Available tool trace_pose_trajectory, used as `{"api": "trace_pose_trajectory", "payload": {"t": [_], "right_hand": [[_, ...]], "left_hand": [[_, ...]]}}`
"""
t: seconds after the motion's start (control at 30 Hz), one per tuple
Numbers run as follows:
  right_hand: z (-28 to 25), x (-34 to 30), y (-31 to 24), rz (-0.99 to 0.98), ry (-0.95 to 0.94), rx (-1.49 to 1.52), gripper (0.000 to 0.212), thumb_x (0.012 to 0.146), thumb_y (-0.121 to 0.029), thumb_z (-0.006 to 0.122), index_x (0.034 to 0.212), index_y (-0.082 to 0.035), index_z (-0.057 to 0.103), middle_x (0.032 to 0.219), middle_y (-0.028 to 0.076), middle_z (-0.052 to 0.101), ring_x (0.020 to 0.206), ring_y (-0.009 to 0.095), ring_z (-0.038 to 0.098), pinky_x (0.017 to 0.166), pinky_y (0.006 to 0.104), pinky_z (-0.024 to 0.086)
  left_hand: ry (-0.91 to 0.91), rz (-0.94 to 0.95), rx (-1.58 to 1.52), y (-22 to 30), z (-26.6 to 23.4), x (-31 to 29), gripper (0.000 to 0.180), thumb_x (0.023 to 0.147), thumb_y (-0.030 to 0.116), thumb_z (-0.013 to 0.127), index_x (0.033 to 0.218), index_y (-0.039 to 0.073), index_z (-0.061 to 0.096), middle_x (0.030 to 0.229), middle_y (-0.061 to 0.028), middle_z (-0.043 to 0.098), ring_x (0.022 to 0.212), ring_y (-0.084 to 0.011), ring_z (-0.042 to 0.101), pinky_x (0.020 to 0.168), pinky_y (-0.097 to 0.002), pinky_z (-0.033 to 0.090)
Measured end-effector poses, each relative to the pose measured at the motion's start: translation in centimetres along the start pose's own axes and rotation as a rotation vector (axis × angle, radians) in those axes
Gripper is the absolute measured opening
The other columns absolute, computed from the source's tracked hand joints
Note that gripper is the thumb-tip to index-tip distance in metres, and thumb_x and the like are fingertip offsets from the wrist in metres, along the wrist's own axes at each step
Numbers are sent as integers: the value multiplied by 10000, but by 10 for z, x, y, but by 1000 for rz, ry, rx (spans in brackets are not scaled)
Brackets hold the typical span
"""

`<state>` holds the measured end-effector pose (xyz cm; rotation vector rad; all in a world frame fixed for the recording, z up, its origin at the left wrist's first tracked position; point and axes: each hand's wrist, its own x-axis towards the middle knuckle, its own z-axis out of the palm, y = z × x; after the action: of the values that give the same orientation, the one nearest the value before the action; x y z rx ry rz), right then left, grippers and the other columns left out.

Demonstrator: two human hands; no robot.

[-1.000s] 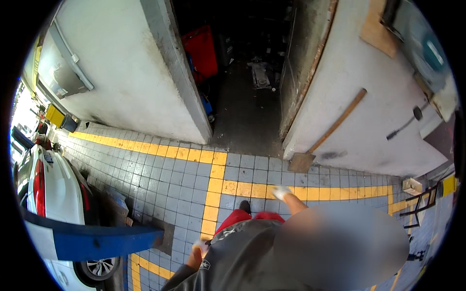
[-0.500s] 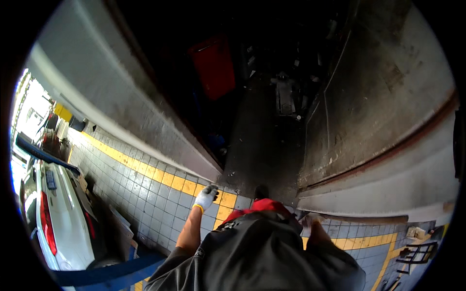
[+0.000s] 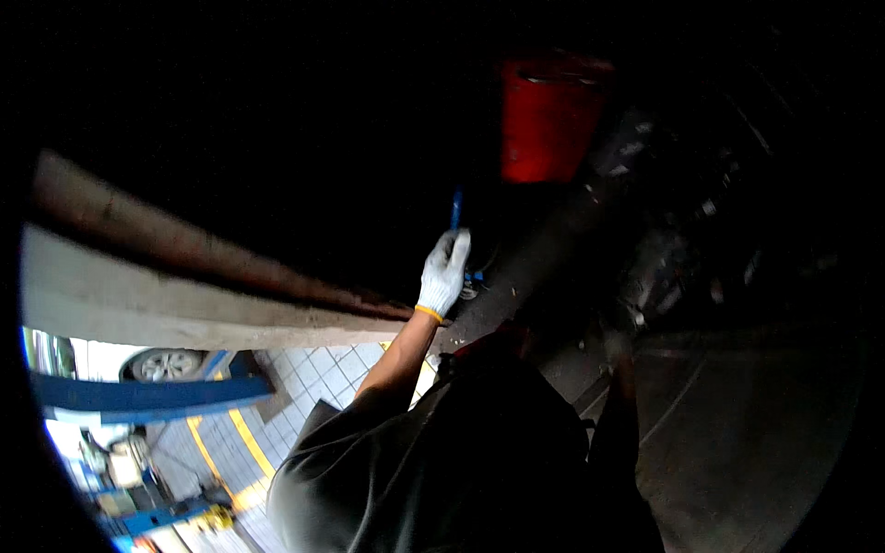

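Observation:
My left hand [image 3: 444, 269], in a white knit glove with a yellow cuff, is raised ahead of me at the edge of a dark room. Its fingers look curled. A slim blue bar [image 3: 456, 210] rises directly above the fingertips; whether the hand grips it or it stands behind cannot be told. Beside the glove, lower down, is a small blue object [image 3: 475, 276], too dim to name. My right hand [image 3: 618, 343] hangs low to the right, dark and smeared, its fingers unreadable.
A red cabinet [image 3: 548, 124] stands deeper in the dark room. Blurred metal gear [image 3: 659, 267] lies on the floor to the right. A pale wall [image 3: 184, 300] with a rusty edge runs along my left. Beyond it are a blue lift beam [image 3: 147, 394] and a car wheel [image 3: 166, 365].
I have turned left and moved into the dark room. My left hand has risen forward, up to the blue bar in view. The red cabinet now appears farther right.

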<state>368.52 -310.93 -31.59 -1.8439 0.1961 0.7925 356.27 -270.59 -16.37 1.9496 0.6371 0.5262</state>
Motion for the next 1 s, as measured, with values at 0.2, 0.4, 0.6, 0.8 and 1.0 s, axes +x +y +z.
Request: {"api": "trace_pose_trajectory", "payload": {"t": [0.2,0.4,0.6,0.8,1.0], "right_hand": [[-95,27,127,560,56,-23,483,1070,-395,554,1437,-82,542,1274,89,678,1041,217,667,936,391,529],[-136,92,104,675,63,54,427,1064,-357,573,1368,-57,588,1294,91,656,1093,231,645,962,409,518],[-206,266,41,288,-96,100,376,1057,-318,591,1300,-33,633,1315,93,635,1145,245,622,989,426,507],[-212,420,-86,221,-320,640,301,1047,-297,593,1144,-19,656,983,123,699,832,270,695,734,426,580],[-229,433,-203,168,-46,108,283,1058,-309,573,1062,-33,633,825,73,672,657,188,649,564,355,531]], "left_hand": [[690,45,-137,61,-65,134,607,1072,531,486,1423,45,581,1411,-173,611,1267,-296,584,1106,-411,436],[1265,137,-11,154,-181,180,772,1050,629,445,1568,57,435,1585,-173,467,1436,-281,459,1203,-411,343],[1409,-17,346,144,-247,161,774,1048,627,448,1570,55,432,1589,-169,463,1440,-282,454,1203,-408,338],[1335,-146,530,163,-249,195,777,1047,625,451,1572,53,429,1593,-164,458,1444,-283,449,1204,-406,333],[1310,-316,672,176,-241,189,779,1046,623,454,1573,51,425,1597,-160,454,1448,-283,444,1205,-403,328]]}}
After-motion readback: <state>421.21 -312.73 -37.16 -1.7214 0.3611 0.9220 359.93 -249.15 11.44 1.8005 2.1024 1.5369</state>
